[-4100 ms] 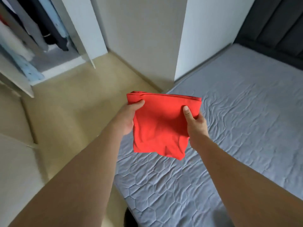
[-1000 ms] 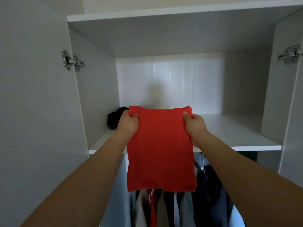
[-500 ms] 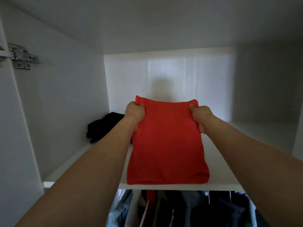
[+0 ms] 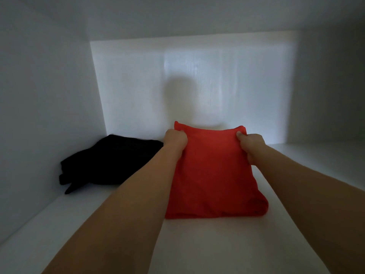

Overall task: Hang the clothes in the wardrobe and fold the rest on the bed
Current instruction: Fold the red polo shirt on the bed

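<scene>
The folded red garment [image 4: 213, 171] lies on the wardrobe shelf [image 4: 197, 244], just right of a black garment [image 4: 110, 163]. It looks soft and light, so it is best held at its far corners. There the left hand [image 4: 175, 138] and the right hand [image 4: 250, 141] are pinching it, fingers curled round the cloth.

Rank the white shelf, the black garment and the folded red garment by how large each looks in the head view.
1. White shelf, by far the largest.
2 and 3. Folded red garment and black garment look about alike; the left forearm hides part of the black one, so their order is unsure.
</scene>
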A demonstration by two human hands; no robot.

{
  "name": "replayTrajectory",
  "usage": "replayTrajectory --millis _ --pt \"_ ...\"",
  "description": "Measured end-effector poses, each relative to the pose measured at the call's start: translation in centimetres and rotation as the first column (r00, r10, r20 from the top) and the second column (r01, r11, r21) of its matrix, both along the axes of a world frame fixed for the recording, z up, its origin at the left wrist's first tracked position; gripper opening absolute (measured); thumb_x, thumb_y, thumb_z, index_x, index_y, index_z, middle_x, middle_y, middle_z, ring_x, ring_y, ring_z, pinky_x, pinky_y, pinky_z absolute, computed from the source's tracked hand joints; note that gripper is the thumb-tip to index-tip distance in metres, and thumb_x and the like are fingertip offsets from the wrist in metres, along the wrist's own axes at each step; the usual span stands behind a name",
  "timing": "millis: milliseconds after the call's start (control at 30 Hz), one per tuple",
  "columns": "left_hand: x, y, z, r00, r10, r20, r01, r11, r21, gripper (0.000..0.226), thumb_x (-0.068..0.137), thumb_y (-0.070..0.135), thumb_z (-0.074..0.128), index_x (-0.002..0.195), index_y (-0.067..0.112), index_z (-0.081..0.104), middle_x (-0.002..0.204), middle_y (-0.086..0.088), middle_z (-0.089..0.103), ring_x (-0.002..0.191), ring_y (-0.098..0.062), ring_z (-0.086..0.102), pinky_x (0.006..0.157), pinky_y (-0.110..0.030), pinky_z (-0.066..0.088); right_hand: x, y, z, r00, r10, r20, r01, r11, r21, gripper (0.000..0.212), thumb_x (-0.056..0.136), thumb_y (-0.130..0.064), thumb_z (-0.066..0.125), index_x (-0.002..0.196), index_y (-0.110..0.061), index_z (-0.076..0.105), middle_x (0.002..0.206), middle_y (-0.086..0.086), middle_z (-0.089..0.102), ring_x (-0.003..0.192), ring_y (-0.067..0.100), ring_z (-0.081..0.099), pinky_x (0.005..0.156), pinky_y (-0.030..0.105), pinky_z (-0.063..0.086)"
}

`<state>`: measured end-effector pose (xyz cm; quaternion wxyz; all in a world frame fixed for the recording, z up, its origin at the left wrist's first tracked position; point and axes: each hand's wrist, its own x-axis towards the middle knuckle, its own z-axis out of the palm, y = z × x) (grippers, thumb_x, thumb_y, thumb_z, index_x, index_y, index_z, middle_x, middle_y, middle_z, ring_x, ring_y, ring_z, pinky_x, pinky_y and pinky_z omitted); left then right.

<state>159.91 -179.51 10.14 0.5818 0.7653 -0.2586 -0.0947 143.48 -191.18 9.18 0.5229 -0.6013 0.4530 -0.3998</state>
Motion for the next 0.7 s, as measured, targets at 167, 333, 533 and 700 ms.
replayTrajectory --millis 167,333,533,700 --pt "1.6 -1.8 0.1 0.963 0.154 0.220 -0.186 0.974 0.133 0.044 0.097 0.026 0.045 0.132 0.000 0.038 0.136 -0.020 0.043 0.122 -0.036 0.046 0.101 -0.043 0.042 2.3 -1.9 0.3 0.992 -0.027 -0.120 0.003 0.980 -0.197 0.051 0.099 -0.038 0.043 0.133 0.000 0.047 0.114 0.016 0.057 0.105 0.032 0.052 0.089 0.037 0.041" --pt "-1.3 -1.6 -5.5 0.611 -0.301 0.733 -0.199 0.837 0.509 0.051 0.097 0.035 0.035 0.144 0.018 0.034 0.155 -0.012 0.021 0.138 -0.034 0.025 0.112 -0.048 0.022 2.9 -1.7 -5.0 0.748 0.153 -0.646 -0.381 0.896 -0.229 0.068 0.098 -0.046 0.036 0.152 -0.017 0.006 0.156 0.019 0.015 0.141 0.035 0.023 0.115 0.045 0.020" --pt "-0.4 -3.0 -6.9 0.801 -0.489 0.345 0.059 0.638 0.767 0.058 0.101 0.046 0.017 0.153 0.021 0.016 0.161 -0.004 0.012 0.147 -0.030 0.010 0.119 -0.050 0.006 2.9 -1.7 -6.5 0.545 0.066 -0.836 -0.474 0.846 -0.242 0.060 0.100 -0.048 0.024 0.152 -0.027 0.003 0.158 0.013 0.005 0.142 0.032 0.021 0.116 0.050 0.008" --pt "2.2 -5.0 -7.5 0.806 -0.466 0.364 0.038 0.655 0.755 0.058 0.102 0.046 0.015 0.154 0.020 0.014 0.161 -0.006 0.010 0.147 -0.030 0.008 0.119 -0.050 0.006 5.0 -3.4 -6.7 0.534 0.052 -0.844 -0.501 0.824 -0.266 0.058 0.100 -0.048 0.020 0.152 -0.027 0.003 0.157 0.012 0.009 0.141 0.031 0.024 0.116 0.051 0.007"
